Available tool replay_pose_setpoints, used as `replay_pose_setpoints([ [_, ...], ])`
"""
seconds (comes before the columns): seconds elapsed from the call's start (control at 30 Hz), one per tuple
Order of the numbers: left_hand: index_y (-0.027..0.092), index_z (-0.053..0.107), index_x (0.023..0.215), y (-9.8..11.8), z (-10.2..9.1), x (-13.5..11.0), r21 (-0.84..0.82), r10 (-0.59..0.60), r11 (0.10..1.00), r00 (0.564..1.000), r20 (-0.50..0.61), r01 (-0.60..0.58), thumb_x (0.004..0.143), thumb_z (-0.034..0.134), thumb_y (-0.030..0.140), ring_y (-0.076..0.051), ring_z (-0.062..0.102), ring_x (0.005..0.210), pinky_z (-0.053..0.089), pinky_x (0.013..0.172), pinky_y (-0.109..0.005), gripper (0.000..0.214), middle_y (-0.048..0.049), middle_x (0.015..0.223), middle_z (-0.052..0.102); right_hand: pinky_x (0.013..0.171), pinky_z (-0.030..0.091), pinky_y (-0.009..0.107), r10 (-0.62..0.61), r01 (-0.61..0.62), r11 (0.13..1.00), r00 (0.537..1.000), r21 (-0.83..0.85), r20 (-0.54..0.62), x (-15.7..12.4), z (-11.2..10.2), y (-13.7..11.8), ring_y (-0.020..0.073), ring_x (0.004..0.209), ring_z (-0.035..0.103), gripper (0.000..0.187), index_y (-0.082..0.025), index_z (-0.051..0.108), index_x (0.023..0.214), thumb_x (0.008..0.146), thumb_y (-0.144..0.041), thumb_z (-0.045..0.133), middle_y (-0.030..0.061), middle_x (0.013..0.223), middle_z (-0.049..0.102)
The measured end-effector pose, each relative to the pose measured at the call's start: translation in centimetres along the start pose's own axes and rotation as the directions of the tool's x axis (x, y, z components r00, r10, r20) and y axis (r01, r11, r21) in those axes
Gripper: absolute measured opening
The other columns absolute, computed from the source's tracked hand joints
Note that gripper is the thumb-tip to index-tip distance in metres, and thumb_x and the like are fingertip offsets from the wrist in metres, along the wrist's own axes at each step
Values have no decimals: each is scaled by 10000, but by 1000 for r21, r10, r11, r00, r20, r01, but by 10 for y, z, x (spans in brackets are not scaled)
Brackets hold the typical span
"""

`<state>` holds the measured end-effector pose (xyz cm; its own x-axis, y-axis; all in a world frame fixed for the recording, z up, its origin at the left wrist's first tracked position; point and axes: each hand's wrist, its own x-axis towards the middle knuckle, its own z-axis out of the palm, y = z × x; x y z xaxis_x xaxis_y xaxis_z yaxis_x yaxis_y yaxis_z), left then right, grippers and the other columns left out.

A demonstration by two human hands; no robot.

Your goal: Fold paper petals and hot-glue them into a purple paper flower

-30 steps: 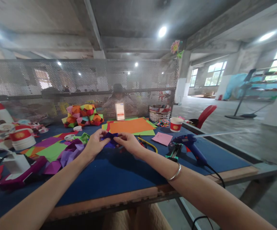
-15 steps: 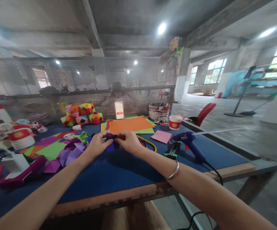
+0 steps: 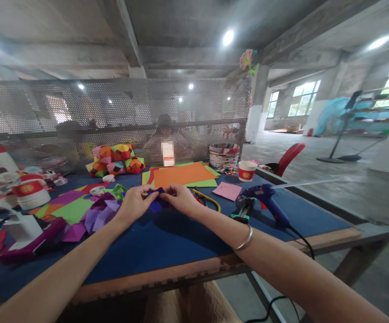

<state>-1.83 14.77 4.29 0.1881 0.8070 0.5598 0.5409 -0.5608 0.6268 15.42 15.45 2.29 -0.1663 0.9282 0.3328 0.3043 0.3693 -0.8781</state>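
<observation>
Head: perhaps 1 paper (image 3: 156, 205) in 2 hands (image 3: 134, 202)

From here I spot a shiny silver bangle (image 3: 248, 240) around 5 o'clock, pretty thin. Both forearms (image 3: 93, 249) are bare.

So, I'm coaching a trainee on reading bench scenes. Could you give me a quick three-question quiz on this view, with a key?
1. Multiple choice: on which side is the bangle worn? A) left B) right C) both
2. True or false: the glue gun lies on top of the orange sheet.
3. Fill in: the fingers of the left hand and right hand hold a ____ paper.

Key:
1. B.
2. False; the glue gun lies apart from the orange sheet, to its right.
3. Blue-purple.
</observation>
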Motion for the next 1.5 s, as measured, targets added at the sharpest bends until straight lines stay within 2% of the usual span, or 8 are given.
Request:
replay_pose_setpoints([
  [0.23,186,739,742,2,0,0,-76,-19,997,1000,-4,19,689,691,428,-207,632,645,483,603,-278,252,-38,697,722,583,389,236,-174,167,980,984,-109,-50,0,-1,-3,115,595,512,147,-184,582,660,745,-226,694,-31,606,584],
  [0.37,194,728,737,3,-1,1,-68,7,998,1000,6,-6,710,677,433,-200,620,644,477,615,-281,246,-30,694,707,571,367,237,-182,175,979,982,-106,-51,-2,-2,-6,112,579,476,174,-192,545,639,744,-231,679,-44,586,538],
  [0.5,210,735,713,7,-3,2,-94,-3,996,1000,22,5,698,667,415,-209,623,649,483,636,-294,217,-23,674,712,602,397,247,-152,148,987,987,-60,-52,-4,-2,-9,122,607,512,162,-191,548,669,761,-219,679,-37,621,559],
  [0.67,199,748,700,13,-6,3,-136,-74,988,997,30,78,637,700,411,-200,612,634,477,643,-297,227,-22,670,719,683,460,259,-249,251,968,964,7,-92,-6,-1,-14,121,665,555,145,-194,634,850,728,-129,679,-26,754,626],
  [0.9,172,769,746,16,-5,0,-319,-212,919,973,94,231,593,781,446,-144,556,532,430,505,-246,313,-16,650,699,657,475,234,-229,242,959,968,145,-100,-8,0,-19,104,654,548,122,-186,641,798,719,-95,627,-19,764,652],
  [1.07,158,782,768,18,-6,0,-408,-289,852,945,154,328,515,841,460,-126,544,482,402,470,-234,398,-19,626,694,557,430,211,-174,178,953,984,245,-38,-6,-1,-17,91,559,483,67,-189,621,763,727,-142,653,-57,610,544],
  [1.27,159,764,689,21,-9,1,-431,-282,842,946,162,325,475,848,428,-147,561,516,411,508,-255,354,-30,608,692,566,455,213,-246,243,918,969,313,-29,-5,-2,-13,84,600,502,47,-183,648,722,720,-146,677,-23,776,566],
  [1.5,159,764,690,16,-7,1,-402,-273,859,948,163,317,502,811,419,-149,556,523,388,513,-258,324,-31,604,691,671,499,249,-361,364,928,931,82,-59,-6,-5,-16,124,711,580,79,-192,703,710,745,-122,692,18,839,637],
])
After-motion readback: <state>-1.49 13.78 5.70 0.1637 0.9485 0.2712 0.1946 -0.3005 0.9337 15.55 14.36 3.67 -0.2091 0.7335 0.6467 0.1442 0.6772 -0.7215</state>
